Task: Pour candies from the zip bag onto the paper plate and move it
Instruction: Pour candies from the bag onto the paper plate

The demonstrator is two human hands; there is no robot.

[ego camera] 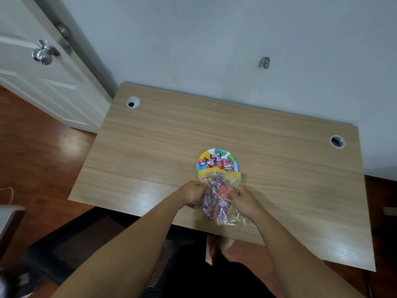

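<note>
Hands [191,192] [245,200] grip zip bag [217,196] w/ mouth over plate [223,152] edge.

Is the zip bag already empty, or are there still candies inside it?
Not empty. The zip bag, held by the left hand and right hand, still shows wrapped candies through its clear plastic; several candies lie on the paper plate.

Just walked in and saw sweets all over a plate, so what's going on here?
A person at a wooden desk is tipping a clear zip bag with both hands, the left hand and right hand gripping its sides. Its yellow mouth lies over the near rim of a colourful paper plate. Several wrapped candies already lie on the plate; many remain in the bag.
</note>
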